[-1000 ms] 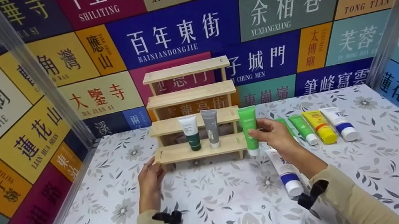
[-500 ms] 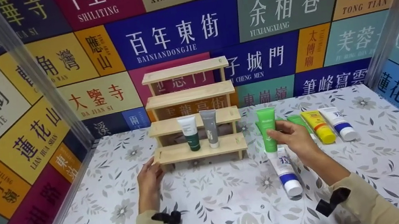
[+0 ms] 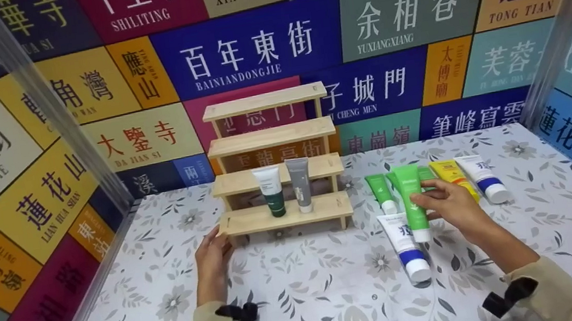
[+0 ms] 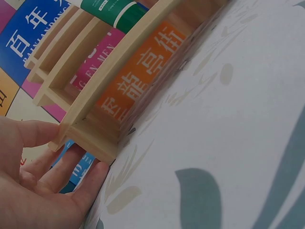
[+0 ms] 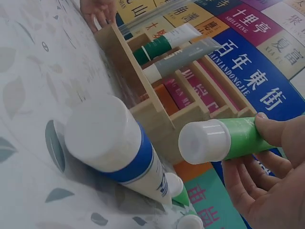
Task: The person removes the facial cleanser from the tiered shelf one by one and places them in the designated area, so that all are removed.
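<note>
My left hand [image 3: 213,258] grips the left end of the lowest step of a wooden stepped display rack [image 3: 247,222]. In the left wrist view its thumb lies on the step's top edge, with fingers [image 4: 66,167] against the end support. On that lowest step stand a white-and-green tube [image 3: 271,193] and a grey tube [image 3: 300,186], both caps down. My right hand [image 3: 455,210] pinches a bright green squeeze tube [image 3: 411,196] between thumb and fingers. Its white cap [image 5: 205,141] points down, and in the head view the tube overlaps a white tube with a blue band [image 3: 404,241].
Lying right of the rack are a small green tube [image 3: 379,191], another green tube [image 3: 424,170] partly hidden, a yellow tube [image 3: 448,172] and a second white-and-blue tube [image 3: 481,176]. Printed panels [image 3: 254,43] rise behind the floral-patterned table [image 3: 303,291].
My right hand has carried the green tube away from the rack, rightward and toward me, uncovering the small green tube. My left hand keeps its place on the rack.
</note>
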Demonstrator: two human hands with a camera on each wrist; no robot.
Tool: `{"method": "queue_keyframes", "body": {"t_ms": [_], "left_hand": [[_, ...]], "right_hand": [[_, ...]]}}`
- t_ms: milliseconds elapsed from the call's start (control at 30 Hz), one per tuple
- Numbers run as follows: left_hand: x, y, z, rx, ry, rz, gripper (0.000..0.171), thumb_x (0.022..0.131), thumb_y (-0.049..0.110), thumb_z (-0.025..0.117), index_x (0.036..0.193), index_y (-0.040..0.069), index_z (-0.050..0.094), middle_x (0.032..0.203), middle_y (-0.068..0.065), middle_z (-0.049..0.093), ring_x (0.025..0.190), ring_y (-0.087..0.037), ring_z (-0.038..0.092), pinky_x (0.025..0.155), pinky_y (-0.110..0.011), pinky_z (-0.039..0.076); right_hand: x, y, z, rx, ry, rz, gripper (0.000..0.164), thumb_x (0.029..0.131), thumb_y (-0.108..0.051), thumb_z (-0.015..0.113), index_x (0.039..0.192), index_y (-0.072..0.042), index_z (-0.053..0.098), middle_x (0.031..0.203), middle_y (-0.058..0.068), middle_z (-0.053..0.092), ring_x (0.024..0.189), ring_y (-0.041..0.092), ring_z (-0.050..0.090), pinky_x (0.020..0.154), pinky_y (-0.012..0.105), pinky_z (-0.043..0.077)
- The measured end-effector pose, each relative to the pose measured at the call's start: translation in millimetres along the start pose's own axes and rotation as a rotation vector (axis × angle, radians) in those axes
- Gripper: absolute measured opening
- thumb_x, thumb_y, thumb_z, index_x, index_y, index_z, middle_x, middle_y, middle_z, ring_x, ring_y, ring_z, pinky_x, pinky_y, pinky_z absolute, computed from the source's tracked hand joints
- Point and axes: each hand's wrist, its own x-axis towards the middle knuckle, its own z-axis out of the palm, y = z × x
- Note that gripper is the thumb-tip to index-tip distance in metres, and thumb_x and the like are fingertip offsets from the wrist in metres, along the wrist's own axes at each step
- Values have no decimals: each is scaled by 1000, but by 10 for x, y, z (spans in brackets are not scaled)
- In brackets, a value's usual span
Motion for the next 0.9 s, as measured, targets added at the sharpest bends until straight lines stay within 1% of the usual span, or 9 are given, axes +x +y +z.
{"method": "queue_keyframes", "body": {"t_ms": [167, 233, 300, 367, 433, 533, 633, 733, 900], "left_hand": [[9, 9, 10, -2, -1, 9, 48, 101, 14, 55, 148, 8, 48, 140, -20, 57, 128, -31, 58, 109, -38, 48], [6, 6, 12, -3, 2, 4, 47, 101, 13, 55, 147, 8, 49, 139, -20, 58, 127, -31, 58, 109, -38, 48], [3, 3, 13, -5, -2, -6, 47, 101, 13, 55, 148, 9, 49, 139, -20, 58, 128, -31, 58, 109, -38, 48], [2, 1, 17, -9, -3, -14, 47, 101, 14, 56, 148, 10, 49, 140, -20, 58, 128, -30, 58, 109, -37, 49], [6, 2, 18, -9, -8, -15, 48, 101, 14, 56, 148, 10, 48, 141, -20, 57, 129, -30, 57, 109, -37, 49], [14, -2, 18, -8, 2, -13, 48, 100, 14, 57, 147, 10, 49, 136, -18, 60, 126, -28, 59, 107, -36, 49], [12, -10, 9, 3, 14, 7, 46, 100, 13, 57, 146, 9, 51, 123, -13, 66, 119, -28, 61, 105, -37, 51], [5, -15, -2, 16, 22, 27, 45, 100, 13, 57, 145, 8, 52, 111, -7, 69, 113, -27, 62, 103, -38, 51], [-4, -9, 1, 24, 23, 23, 46, 100, 13, 57, 146, 8, 52, 115, -9, 68, 115, -27, 62, 105, -38, 51]], "right_hand": [[64, 107, -171, -44, -48, 43, 88, 94, -49, 67, 156, 0, 27, 146, 32, 48, 94, 4, 65, 83, 27, 59], [85, 165, -243, -45, -92, 66, 88, 94, -47, 67, 155, 2, 27, 141, 32, 52, 95, 8, 67, 85, 30, 59], [96, 226, -320, -47, -146, 93, 87, 94, -44, 68, 153, 4, 27, 130, 27, 62, 96, 12, 69, 85, 32, 59], [104, 285, -397, -38, -204, 117, 83, 95, -40, 68, 151, 7, 27, 118, 16, 69, 95, 15, 69, 85, 34, 59], [112, 339, -465, -18, -259, 142, 80, 96, -35, 67, 149, 8, 27, 108, 6, 71, 94, 16, 70, 84, 35, 59], [125, 406, -536, -4, -328, 193, 77, 97, -32, 67, 148, 8, 26, 103, 2, 71, 93, 17, 70, 84, 36, 59], [140, 460, -563, -13, -365, 254, 78, 95, -34, 69, 147, 5, 26, 103, 4, 73, 93, 18, 71, 82, 35, 59], [155, 505, -559, -22, -381, 295, 71, 93, -36, 71, 142, 1, 33, 103, 5, 74, 93, 18, 70, 80, 34, 59], [171, 564, -530, -39, -412, 338, 54, 92, -35, 72, 127, -4, 44, 103, 7, 72, 89, 18, 69, 75, 31, 59]]}}
